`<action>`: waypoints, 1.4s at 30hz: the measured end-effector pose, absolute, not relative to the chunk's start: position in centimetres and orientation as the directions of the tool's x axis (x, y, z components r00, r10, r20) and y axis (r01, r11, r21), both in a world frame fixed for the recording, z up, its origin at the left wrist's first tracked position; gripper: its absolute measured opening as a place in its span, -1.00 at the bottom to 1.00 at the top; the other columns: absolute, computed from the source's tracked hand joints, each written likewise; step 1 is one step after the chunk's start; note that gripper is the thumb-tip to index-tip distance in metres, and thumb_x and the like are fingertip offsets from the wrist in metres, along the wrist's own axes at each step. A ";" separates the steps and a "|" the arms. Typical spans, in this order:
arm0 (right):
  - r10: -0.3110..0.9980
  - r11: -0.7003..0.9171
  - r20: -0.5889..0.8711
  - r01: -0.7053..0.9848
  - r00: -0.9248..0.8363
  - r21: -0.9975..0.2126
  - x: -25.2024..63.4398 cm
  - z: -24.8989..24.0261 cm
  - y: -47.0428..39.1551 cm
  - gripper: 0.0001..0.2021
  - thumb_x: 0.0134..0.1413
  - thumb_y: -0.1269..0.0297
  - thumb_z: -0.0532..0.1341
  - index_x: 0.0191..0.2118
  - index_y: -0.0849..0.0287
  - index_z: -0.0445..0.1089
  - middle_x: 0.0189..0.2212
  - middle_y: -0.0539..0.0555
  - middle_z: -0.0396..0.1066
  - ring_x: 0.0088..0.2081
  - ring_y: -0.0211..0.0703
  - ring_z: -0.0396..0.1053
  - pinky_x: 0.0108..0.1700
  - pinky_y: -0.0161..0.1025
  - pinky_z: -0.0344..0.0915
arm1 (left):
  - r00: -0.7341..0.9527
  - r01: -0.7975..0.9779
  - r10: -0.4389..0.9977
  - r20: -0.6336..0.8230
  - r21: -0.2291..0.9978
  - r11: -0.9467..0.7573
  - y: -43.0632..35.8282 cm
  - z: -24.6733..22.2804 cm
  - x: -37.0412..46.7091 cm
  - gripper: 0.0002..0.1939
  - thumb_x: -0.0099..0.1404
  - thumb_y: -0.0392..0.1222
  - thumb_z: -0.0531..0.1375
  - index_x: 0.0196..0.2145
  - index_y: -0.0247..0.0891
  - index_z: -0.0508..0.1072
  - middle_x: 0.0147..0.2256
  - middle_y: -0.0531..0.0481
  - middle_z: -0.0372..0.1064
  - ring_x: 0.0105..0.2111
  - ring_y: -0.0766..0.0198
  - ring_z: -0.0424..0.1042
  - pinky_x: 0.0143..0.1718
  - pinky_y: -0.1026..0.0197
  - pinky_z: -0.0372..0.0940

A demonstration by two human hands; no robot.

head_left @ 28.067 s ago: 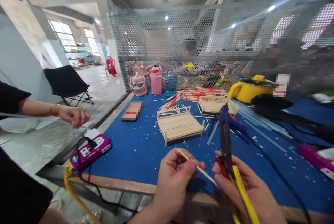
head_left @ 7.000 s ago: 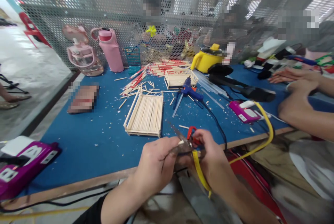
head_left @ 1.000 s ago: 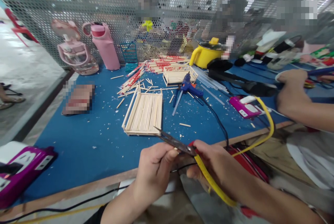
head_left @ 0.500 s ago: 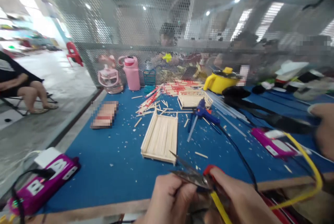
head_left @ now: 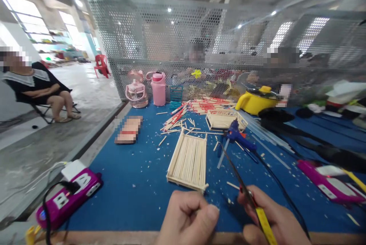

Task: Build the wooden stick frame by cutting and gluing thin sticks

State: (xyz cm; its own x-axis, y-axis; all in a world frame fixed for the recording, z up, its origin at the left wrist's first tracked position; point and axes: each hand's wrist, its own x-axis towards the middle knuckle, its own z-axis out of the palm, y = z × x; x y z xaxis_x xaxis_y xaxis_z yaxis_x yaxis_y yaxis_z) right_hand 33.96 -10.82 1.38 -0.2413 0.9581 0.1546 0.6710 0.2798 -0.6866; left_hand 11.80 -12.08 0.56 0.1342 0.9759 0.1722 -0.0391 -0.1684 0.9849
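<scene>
My left hand (head_left: 190, 218) is closed just in front of the stick tray; what it holds, if anything, is hidden. In my right hand (head_left: 268, 214) are scissors (head_left: 238, 174) with a yellow part on the handle, blades pointing up and left. The tray (head_left: 188, 161), made of pale wooden sticks with a raised edge, lies on the blue table. Behind it to the right rests a blue glue gun (head_left: 235, 132) with a clear glue stick. A second stick frame (head_left: 223, 121) lies farther back.
Red-and-white stick packs (head_left: 200, 104), pink bottles (head_left: 158, 88) and a yellow pot (head_left: 256, 102) line the back. Purple power strips (head_left: 68, 197) lie at both sides. A phone-like item (head_left: 128, 130) is at left. A seated person (head_left: 34, 81) is beyond the table.
My right hand and the scissors have moved right, away from my left hand, and the blades now look closed and point more upward. The view has shifted, so the table items appear farther right.
</scene>
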 end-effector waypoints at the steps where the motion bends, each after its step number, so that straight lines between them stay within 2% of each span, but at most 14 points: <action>1: 0.962 0.265 0.149 0.662 -0.228 -0.701 33.6 1.3 -10.7 -0.49 -0.09 -0.24 0.16 -0.13 0.02 0.31 -0.49 0.04 0.45 -0.48 -0.05 0.41 -0.47 -0.27 0.35 | 0.146 -0.050 0.976 0.161 0.987 -0.155 -11.9 0.7 11.8 -0.54 0.25 0.17 0.12 -0.59 -0.27 0.30 -0.64 0.09 0.06 -0.61 0.40 0.07 -0.59 0.33 0.06; 5: 0.972 0.234 0.155 0.696 -0.175 -0.678 32.5 0.9 -10.3 -0.40 -0.14 -0.36 0.11 -0.15 0.05 0.28 -0.48 0.05 0.46 -0.49 -0.07 0.41 -0.52 -0.28 0.31 | 0.124 -0.137 0.987 0.097 0.987 -0.080 -11.5 1.5 12.1 -0.51 0.35 0.18 -0.04 -0.37 -0.31 0.41 -0.60 0.10 0.07 -0.57 0.40 0.04 -0.55 0.32 0.00; 8: 0.965 0.259 0.193 0.726 -0.175 -0.637 31.7 1.4 -10.1 -0.40 -0.14 -0.36 0.11 -0.16 0.05 0.28 -0.47 0.04 0.45 -0.49 -0.07 0.42 -0.50 -0.28 0.31 | 0.052 -0.181 0.999 0.000 0.983 0.009 -11.4 1.9 12.3 -0.61 0.38 0.09 -0.01 -0.20 -0.29 0.40 -0.58 0.12 0.13 -0.57 0.42 0.06 -0.54 0.34 0.01; 10: 0.946 0.312 0.256 0.763 -0.198 -0.566 31.3 2.2 -10.0 -0.36 -0.18 -0.36 0.14 -0.13 0.08 0.28 -0.39 0.08 0.47 -0.42 -0.02 0.44 -0.43 -0.23 0.34 | 0.027 -0.179 0.999 -0.021 0.983 0.025 -11.4 1.9 12.3 -0.66 0.36 0.06 0.05 -0.18 -0.28 0.39 -0.56 0.12 0.18 -0.57 0.44 0.09 -0.55 0.37 0.02; 13: 0.902 0.399 0.324 0.835 -0.284 -0.380 31.0 3.2 -9.9 -0.38 -0.21 -0.25 0.23 -0.15 0.16 0.28 -0.29 0.19 0.43 -0.31 0.09 0.41 -0.30 -0.08 0.34 | 0.027 -0.187 0.999 -0.045 0.981 0.049 -11.6 1.7 12.2 -0.68 0.33 0.05 0.09 -0.18 -0.27 0.41 -0.54 0.11 0.26 -0.58 0.46 0.12 -0.57 0.41 0.05; 16: 0.847 0.500 0.339 0.829 -0.409 -0.249 30.9 3.4 -9.8 -0.46 -0.19 -0.08 0.30 -0.17 0.23 0.25 -0.33 0.20 0.37 -0.33 0.06 0.32 -0.29 -0.05 0.27 | 0.028 -0.220 0.997 -0.065 0.973 0.070 -11.7 1.5 12.2 -0.70 0.30 0.02 0.14 -0.20 -0.28 0.42 -0.55 0.09 0.35 -0.62 0.48 0.15 -0.59 0.44 0.09; 19: 0.810 0.541 0.373 0.822 -0.453 -0.177 30.7 3.2 -9.9 -0.45 -0.18 0.00 0.31 -0.13 0.29 0.23 -0.34 0.19 0.32 -0.35 0.02 0.25 -0.33 -0.08 0.20 | 0.037 -0.221 0.997 -0.060 0.973 0.067 -11.8 1.4 12.5 -0.73 0.28 -0.01 0.17 -0.25 -0.30 0.42 -0.53 0.05 0.43 -0.65 0.49 0.21 -0.63 0.45 0.13; 25: 0.793 0.557 0.408 0.809 -0.452 -0.186 30.1 3.2 -9.8 -0.52 -0.15 0.09 0.27 -0.14 0.32 0.25 -0.35 0.18 0.29 -0.36 -0.01 0.20 -0.34 -0.10 0.14 | 0.040 -0.256 0.999 -0.025 0.966 0.035 -12.2 1.2 12.7 -0.72 0.27 -0.02 0.18 -0.29 -0.34 0.45 -0.50 -0.04 0.49 -0.66 0.44 0.30 -0.63 0.41 0.25; 31: 0.801 0.540 0.405 0.825 -0.442 -0.166 30.1 3.3 -9.8 -0.68 -0.11 0.30 0.16 -0.17 0.35 0.30 -0.39 0.16 0.24 -0.37 -0.02 0.16 -0.35 -0.10 0.11 | 0.005 -0.247 1.000 -0.022 0.969 0.023 -12.4 0.9 12.7 -0.71 0.24 -0.02 0.21 -0.31 -0.34 0.53 -0.52 -0.07 0.50 -0.63 0.42 0.32 -0.62 0.41 0.28; 35: 0.789 0.550 0.417 0.821 -0.451 -0.152 30.1 3.2 -9.8 -0.66 -0.09 0.33 0.13 -0.15 0.38 0.30 -0.39 0.18 0.24 -0.37 -0.02 0.14 -0.34 -0.09 0.11 | -0.010 -0.214 0.999 -0.033 0.976 0.030 -12.6 0.8 12.7 -0.73 0.23 -0.04 0.22 -0.26 -0.31 0.56 -0.50 -0.06 0.52 -0.61 0.39 0.35 -0.58 0.39 0.33; 42: 0.783 0.549 0.419 0.828 -0.460 -0.117 30.3 3.3 -9.9 -0.63 -0.09 0.29 0.15 -0.12 0.39 0.30 -0.37 0.20 0.26 -0.35 0.00 0.17 -0.32 -0.08 0.12 | 0.004 -0.074 0.999 0.050 0.996 -0.049 -12.5 1.1 12.4 -0.81 0.27 -0.16 0.19 -0.37 -0.26 0.58 -0.57 0.04 0.48 -0.56 0.38 0.43 -0.48 0.41 0.35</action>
State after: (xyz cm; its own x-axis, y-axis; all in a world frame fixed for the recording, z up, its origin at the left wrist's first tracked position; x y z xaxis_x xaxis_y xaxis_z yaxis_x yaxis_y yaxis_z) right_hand 30.26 -9.90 3.27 -0.4597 0.7831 0.4188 0.8278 0.5486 -0.1173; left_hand 12.44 -12.51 1.06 0.0037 0.9987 0.0499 -0.0745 -0.0495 0.9960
